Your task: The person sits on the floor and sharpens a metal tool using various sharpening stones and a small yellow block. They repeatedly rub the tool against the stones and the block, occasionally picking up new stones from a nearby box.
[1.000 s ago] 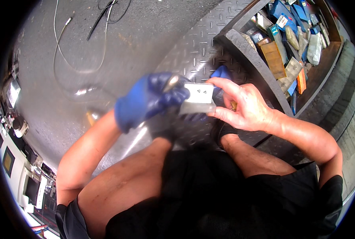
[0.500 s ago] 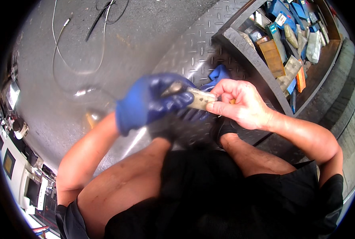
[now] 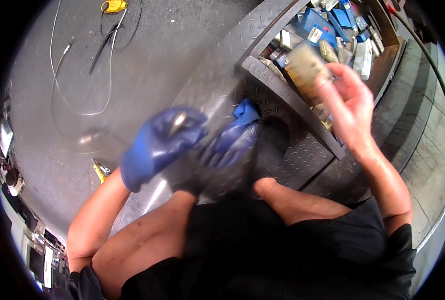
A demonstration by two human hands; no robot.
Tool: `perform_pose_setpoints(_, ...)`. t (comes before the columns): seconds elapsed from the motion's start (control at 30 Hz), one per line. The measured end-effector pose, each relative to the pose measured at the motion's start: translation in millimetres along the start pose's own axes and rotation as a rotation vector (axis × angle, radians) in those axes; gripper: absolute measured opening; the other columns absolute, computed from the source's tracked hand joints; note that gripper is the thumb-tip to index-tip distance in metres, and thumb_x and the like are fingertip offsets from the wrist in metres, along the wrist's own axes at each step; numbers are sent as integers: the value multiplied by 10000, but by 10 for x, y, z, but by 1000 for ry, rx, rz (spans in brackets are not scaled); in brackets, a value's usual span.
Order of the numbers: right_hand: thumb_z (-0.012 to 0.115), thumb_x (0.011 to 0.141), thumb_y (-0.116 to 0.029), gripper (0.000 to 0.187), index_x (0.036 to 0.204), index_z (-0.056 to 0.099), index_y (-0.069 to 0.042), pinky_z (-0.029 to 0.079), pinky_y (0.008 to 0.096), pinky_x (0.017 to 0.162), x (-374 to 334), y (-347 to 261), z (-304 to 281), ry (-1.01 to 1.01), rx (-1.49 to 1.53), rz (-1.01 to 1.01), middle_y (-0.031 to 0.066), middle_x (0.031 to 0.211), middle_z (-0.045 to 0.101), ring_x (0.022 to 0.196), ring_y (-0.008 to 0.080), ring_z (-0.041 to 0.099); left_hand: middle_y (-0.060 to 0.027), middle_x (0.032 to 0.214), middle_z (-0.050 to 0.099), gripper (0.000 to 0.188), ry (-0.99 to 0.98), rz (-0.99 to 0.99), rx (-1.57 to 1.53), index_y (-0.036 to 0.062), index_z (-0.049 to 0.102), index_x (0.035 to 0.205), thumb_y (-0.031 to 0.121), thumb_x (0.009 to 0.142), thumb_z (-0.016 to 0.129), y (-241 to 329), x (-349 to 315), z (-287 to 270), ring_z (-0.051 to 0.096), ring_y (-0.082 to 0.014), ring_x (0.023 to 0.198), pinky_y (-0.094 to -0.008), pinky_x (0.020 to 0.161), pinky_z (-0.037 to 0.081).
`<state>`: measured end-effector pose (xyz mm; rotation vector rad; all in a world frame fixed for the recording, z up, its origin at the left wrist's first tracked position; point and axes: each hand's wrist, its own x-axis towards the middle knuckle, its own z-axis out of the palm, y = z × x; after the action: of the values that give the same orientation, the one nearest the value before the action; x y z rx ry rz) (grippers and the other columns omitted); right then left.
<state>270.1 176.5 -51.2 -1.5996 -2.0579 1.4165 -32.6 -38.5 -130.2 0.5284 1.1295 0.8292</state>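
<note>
My left hand (image 3: 165,140), in a blue coated work glove, is closed around a small shiny metal piece (image 3: 179,121); its kind is blurred. My bare right hand (image 3: 350,100) holds a pale, translucent flat plastic case (image 3: 305,64) between thumb and fingers. Motion smears the case, which is held over the near left corner of a dark open bin (image 3: 277,77). Inside the bin lie blue boxes (image 3: 317,27), an amber case (image 3: 298,82) partly behind the held case, and several clear cases. A second blue glove (image 3: 230,142) lies on the tread plate between my feet.
Thin cable (image 3: 111,65) loops across the grey floor at upper left, near a yellow device (image 3: 114,6). A yellow-handled tool (image 3: 99,170) lies beside my left forearm. Dark hose (image 3: 427,55) runs down the right side. Raised tread plate (image 3: 302,145) lies under the bin.
Both hands were on the pale case; now only my right hand holds it, moved up and right over the bin. My left hand has drawn back left with the metal piece.
</note>
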Motion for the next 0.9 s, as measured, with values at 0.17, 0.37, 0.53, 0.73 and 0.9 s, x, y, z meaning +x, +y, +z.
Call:
perform_pose_setpoints(0.17,734,1023,-404,450,1215,762,2,478,327,614,204,311,-423,101,-553,-2,76,658,663,635,103,607,-94,1199,751,303,10,-81,104,5,661,1364,136,1091,658,90,61,77,721,-163,1111,-338,935,609)
perform_pose_setpoints(0.37,712,1067,-347,357,1212,748,-23,506,288,660,146,116,-445,323,-563,-136,24,675,659,649,112,607,-94,1165,761,280,33,-191,141,5,673,1337,129,1087,650,79,52,40,726,-155,1077,-335,930,609)
perform_pose_setpoints(0.53,555,1146,-268,292,1215,710,-31,468,260,773,-256,-439,2,-245,5,68,-17,903,611,855,73,552,-89,1132,770,263,22,-165,217,-4,684,1308,108,1072,648,62,46,70,725,-151,1052,-326,910,602)
perform_pose_setpoints(0.73,612,1115,-223,307,1327,664,-7,459,188,703,-285,-227,167,-458,380,379,-34,934,658,779,30,562,-89,1144,768,264,-23,-159,220,-10,686,1307,94,1068,641,143,40,147,720,-154,1057,-332,922,596)
perform_pose_setpoints(0.9,717,1041,-91,275,1305,694,-19,522,219,778,-297,-175,135,-211,288,160,-10,1012,711,876,45,624,-99,1161,762,272,-58,-139,130,-14,679,1317,90,1069,631,63,19,128,726,-167,1081,-350,952,604)
